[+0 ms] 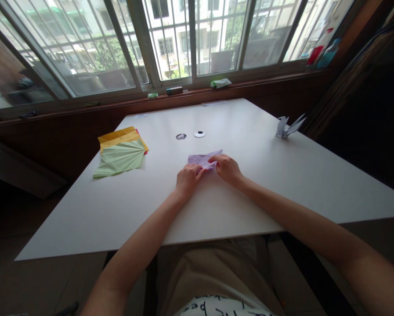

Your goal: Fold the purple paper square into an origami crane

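Observation:
A small sheet of purple origami paper [198,159] with creases lies on the white table [144,219] in front of me. My left hand [189,176] is closed at its near left edge, thumb and fingers pressed on the paper. On the right side, my right hand [227,169] pinches a part of the same sheet, where one corner sticks up. The fingers cover the near edge of the paper, so the fold there is partly hidden.
To the left lie a pleated light green sheet [119,159] and yellow paper [117,137], with a bit of red beneath. A folded grey paper crane [287,127] stands at the right. Two round table inserts [199,134] sit behind the purple paper. Small packets [220,83] rest on the windowsill.

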Available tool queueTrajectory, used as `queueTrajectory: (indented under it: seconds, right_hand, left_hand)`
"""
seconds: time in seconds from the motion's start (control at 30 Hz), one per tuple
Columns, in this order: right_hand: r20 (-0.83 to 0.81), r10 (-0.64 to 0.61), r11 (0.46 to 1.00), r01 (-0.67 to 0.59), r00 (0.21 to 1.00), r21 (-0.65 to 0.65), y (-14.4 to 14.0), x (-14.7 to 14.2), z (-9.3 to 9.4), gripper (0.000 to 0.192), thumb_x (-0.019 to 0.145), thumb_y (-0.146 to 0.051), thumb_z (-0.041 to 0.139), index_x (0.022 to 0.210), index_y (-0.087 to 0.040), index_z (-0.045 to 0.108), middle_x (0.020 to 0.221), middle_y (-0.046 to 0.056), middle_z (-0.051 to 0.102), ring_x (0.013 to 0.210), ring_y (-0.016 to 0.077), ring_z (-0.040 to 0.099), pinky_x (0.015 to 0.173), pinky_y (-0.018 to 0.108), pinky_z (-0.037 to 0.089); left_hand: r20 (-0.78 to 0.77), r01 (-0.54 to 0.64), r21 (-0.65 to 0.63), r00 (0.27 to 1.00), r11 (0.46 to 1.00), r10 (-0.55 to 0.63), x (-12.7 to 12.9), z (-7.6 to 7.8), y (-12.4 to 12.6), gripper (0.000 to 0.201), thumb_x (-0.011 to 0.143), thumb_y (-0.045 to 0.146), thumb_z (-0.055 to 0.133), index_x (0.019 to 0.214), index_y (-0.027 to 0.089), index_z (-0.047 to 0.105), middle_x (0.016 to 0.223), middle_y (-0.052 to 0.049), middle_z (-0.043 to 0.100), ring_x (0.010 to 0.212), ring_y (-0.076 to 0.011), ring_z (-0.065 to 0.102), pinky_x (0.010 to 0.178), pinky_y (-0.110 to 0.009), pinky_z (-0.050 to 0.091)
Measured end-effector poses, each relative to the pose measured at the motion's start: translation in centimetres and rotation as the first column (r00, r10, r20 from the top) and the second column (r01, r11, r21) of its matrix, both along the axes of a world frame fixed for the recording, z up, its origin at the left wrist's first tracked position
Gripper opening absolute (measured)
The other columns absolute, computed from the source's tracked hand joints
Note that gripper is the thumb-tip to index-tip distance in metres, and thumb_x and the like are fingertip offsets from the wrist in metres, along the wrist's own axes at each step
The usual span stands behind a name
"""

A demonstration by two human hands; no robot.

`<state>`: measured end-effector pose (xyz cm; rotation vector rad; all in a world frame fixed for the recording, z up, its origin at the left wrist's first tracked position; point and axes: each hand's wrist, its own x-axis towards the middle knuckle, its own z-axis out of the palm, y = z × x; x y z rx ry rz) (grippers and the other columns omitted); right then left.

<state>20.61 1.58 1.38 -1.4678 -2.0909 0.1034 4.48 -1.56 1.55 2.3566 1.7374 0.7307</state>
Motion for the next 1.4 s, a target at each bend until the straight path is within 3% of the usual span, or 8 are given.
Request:
queueTrajectory:
  seconds: [1.4]
  right_hand:
    - [0.034,-0.013,0.999,0.014,0.999,-0.035,-0.50,-0.34,0.33,0.020,0.079,-0.017,0.048,0.086,-0.019,0.067,0.083,0.005,0.067,0.077,0.0166,0.060,0.069,0.025,0.042]
  left_hand:
    - [-0.037,0.031,0.046,0.999,0.998,-0.029,-0.07,-0.58,0.19,0.025,0.084,0.041,0.048,0.091,0.023,0.064,0.092,-0.003,0.066,0.091,-0.0159,0.056,0.073,-0.025,0.042]
